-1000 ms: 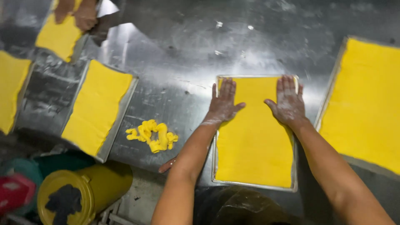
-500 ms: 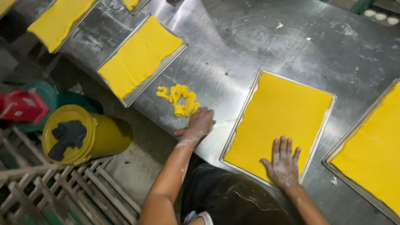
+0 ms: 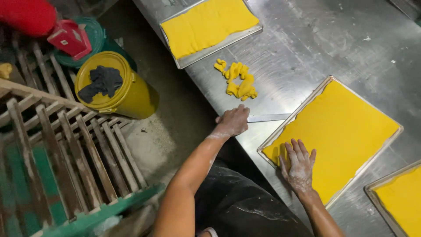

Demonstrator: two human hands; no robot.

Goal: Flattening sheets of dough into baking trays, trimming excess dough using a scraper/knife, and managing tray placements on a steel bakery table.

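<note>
My right hand lies flat, fingers spread, on the near corner of a yellow dough sheet that fills a metal tray on the steel table. My left hand is closed at the table's edge, left of the tray, around the end of a flat metal blade that lies on the table pointing at the tray. A small heap of yellow dough scraps sits just beyond the left hand. Both hands are dusted with flour.
A second tray of yellow dough lies at the far left of the table, and a third tray shows at the right edge. On the floor stand a yellow bucket with a dark cloth on top, a wooden rack and a red container.
My left hand has slid from beside the dough scraps back to the table edge and closed on the blade. My right hand stays on the dough's near corner. The view has swung left.
</note>
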